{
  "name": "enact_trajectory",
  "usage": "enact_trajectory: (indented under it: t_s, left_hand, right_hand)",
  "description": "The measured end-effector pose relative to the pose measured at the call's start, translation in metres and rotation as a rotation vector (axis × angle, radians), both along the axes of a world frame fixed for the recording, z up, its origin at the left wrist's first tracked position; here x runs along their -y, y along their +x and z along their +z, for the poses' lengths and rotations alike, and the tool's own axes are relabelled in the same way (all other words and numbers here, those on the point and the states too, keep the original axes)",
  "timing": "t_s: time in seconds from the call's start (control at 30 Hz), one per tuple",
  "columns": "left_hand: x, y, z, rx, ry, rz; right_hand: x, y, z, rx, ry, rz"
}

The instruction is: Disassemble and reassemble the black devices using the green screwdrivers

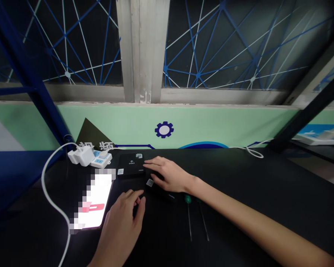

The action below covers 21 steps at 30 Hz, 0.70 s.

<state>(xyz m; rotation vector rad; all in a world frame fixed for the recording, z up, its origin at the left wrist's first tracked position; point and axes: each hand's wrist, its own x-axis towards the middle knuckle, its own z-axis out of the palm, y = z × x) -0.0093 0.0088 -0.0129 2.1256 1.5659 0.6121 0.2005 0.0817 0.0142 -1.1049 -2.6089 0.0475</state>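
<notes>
My right hand point(168, 175) lies on top of a small black box point(157, 187) with a white label, its fingers curled over the box's far edge. My left hand point(124, 218) rests on the black table point(253, 193) just in front of that box, fingers loosely bent, thumb near the box's near corner; nothing shows inside it. A second black box point(130, 165) with a white mark and a sticker sits right behind, close to my right fingertips. A lit phone point(96, 200) lies flat to the left of my left hand.
A white power strip point(100, 158) with a white charger point(80, 155) sits at the back left, its white cable point(52, 200) looping down the table. Two thin screwdrivers point(189, 218), one with a green handle, lie under my right forearm. Another white cable point(253, 151) lies at the back right.
</notes>
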Motion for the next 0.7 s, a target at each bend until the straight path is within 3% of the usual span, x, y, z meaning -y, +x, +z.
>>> enact_trajectory:
  t_s: [0.13, 0.3, 0.47, 0.7]
  left_hand:
    - [0.001, 0.002, 0.003, 0.001, -0.003, 0.001]
    - [0.003, 0.003, 0.004, 0.015, 0.005, 0.014]
    - [0.003, 0.002, 0.001, 0.014, -0.003, 0.015]
    - [0.002, 0.002, -0.001, 0.013, 0.040, 0.025]
  right_hand:
    - [0.023, 0.003, 0.009, 0.072, 0.105, -0.175]
    - [0.039, 0.008, 0.006, 0.141, 0.029, -0.181]
    - [0.033, 0.017, -0.004, 0.102, 0.002, -0.142]
    - [0.013, 0.029, -0.011, 0.105, 0.003, -0.213]
